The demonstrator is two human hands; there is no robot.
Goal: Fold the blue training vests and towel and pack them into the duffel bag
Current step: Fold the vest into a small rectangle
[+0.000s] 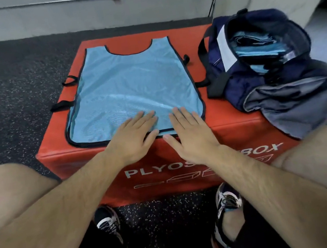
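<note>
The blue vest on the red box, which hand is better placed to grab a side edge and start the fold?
Probably the right hand: it lies flat beside the right bottom corner of the vest, while the left hand rests near the hem's middle, farther from its side edge.

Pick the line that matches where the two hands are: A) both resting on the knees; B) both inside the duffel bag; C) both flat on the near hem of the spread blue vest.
C: the left hand and right hand lie side by side with straight fingers on the near edge of the blue vest, spread flat on the red box; the duffel bag sits apart to the right.
</note>
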